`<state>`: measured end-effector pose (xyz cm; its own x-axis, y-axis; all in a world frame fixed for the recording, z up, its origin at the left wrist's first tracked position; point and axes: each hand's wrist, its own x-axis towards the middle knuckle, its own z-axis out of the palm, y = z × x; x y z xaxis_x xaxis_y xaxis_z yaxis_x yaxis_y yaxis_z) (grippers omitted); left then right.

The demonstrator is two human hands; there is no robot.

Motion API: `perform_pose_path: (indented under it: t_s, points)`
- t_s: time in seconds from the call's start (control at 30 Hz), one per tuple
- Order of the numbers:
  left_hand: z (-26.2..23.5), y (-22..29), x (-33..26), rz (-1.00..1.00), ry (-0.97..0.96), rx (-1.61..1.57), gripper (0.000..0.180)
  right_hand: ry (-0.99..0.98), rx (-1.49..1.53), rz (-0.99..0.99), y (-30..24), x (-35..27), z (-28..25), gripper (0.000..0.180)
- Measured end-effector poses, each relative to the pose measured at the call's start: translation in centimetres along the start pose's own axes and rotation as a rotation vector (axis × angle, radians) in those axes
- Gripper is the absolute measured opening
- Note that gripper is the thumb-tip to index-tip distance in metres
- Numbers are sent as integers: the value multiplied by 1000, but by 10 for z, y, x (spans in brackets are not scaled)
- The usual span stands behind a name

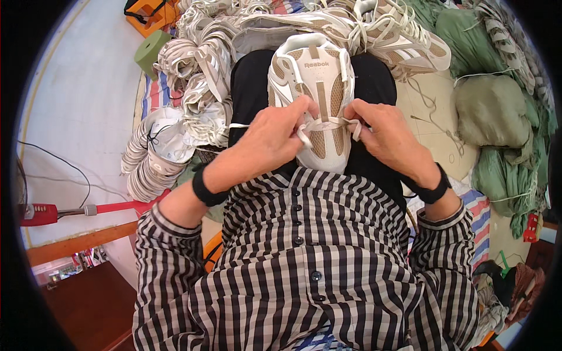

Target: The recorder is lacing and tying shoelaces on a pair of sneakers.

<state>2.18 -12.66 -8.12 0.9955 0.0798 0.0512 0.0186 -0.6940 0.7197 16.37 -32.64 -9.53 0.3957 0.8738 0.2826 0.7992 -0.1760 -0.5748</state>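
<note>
A white and tan sneaker upper lies across my dark-trousered lap, its toe end pointing toward me. A flat white shoelace runs crosswise over it near the toe. My left hand pinches this lace at the left side, fingers closed, a short loop hanging below them. On the right side, my right hand is closed on the lace too, with thumb and fingertips together and a bit of lace showing under them. The lace is drawn across the upper between both hands. The fingers partly hide where it enters the eyelets.
Stacked and bundled sneaker uppers are heaped at the far left, and more uppers lie beyond my knees. Green sacks stand at the right on the tiled floor. A red-handled tool lies left. An orange stool shows at the back.
</note>
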Motion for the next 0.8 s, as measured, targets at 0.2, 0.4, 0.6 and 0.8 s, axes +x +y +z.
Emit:
perform_pose_path:
  t_s: [0.2,0.4,0.6,0.8]
  points:
    - [-40,4,4,389,230,483,29,258,-190,-192,-5,11,-29,14]
    - [-31,14,38,682,12,680,22,111,-462,-517,-12,39,-14,17]
    - [-27,17,46,569,-276,734,14,-174,-473,-662,-9,55,-22,18]
    - [-24,19,48,470,-476,727,20,-496,-441,-572,-11,61,-30,20]
